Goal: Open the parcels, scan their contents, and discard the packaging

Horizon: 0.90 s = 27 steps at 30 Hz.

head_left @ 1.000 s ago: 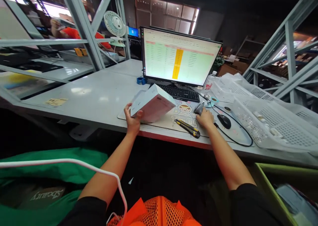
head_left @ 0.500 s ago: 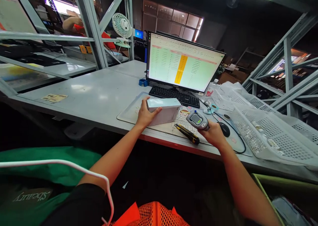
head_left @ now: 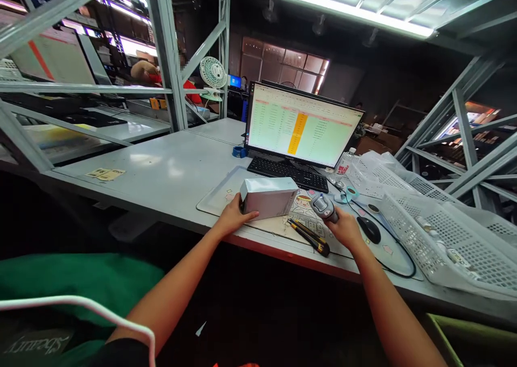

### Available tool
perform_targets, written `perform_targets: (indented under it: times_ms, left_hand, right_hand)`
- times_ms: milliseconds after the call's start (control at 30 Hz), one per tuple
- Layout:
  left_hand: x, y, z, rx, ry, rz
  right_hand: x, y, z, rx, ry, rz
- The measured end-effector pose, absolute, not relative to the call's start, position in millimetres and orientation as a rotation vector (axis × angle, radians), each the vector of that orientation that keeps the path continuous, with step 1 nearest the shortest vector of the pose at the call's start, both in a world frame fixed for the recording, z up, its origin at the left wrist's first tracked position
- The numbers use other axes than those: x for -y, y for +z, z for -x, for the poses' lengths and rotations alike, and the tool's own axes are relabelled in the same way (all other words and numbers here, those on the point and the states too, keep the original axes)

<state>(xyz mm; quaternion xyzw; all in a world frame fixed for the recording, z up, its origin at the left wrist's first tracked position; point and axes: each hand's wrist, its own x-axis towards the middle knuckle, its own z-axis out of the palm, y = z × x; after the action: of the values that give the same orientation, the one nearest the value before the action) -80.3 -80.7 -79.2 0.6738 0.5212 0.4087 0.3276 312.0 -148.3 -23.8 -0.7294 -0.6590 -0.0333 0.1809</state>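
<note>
My left hand is closed on the left end of a pale white box, its thumb across the near face and its other fingers partly hidden behind the box. The box stands on a printed desk mat. To the right, my right hand is wrapped round the handle of a grey barcode scanner. The scanner's head is tilted toward the box, with a gap between them. Between my hands, a black and yellow box cutter lies near the table's front edge.
Behind the box stand a black keyboard and a monitor showing a spreadsheet. A black mouse and looping cable lie right of the scanner. White perforated baskets fill the right side. Yellowish labels lie at left; a fan is clipped to the rack.
The view has tilted up, so the table sits lower in the picture. My left hand has slid lower on the box's end. The scanner has turned, its head tipped away from me.
</note>
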Motion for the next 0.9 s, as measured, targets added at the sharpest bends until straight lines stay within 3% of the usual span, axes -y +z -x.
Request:
perform_targets:
  times_ms: [200, 467, 700, 900]
  left_hand:
    - [85.8, -80.6, 80.0, -1.494, 1.141, -1.768]
    - [83.3, -86.0, 76.4, -1.803, 1.262, -1.610]
    - [85.8, -82.2, 77.6, -1.827, 1.188, -1.613]
    - [88.7, -78.2, 75.2, -1.879, 1.133, -1.608]
  right_hand:
    - [101.7, -45.4, -331.0, 1.562, -0.071, 2.410]
    - [62.4, -43.0, -311.1, 1.568, -0.188, 2.269]
    - [-25.1, -58.4, -271.3, 1.752, -0.104, 2.152]
    - [-47.8, -81.0, -275.0, 1.769, -0.029, 2.238]
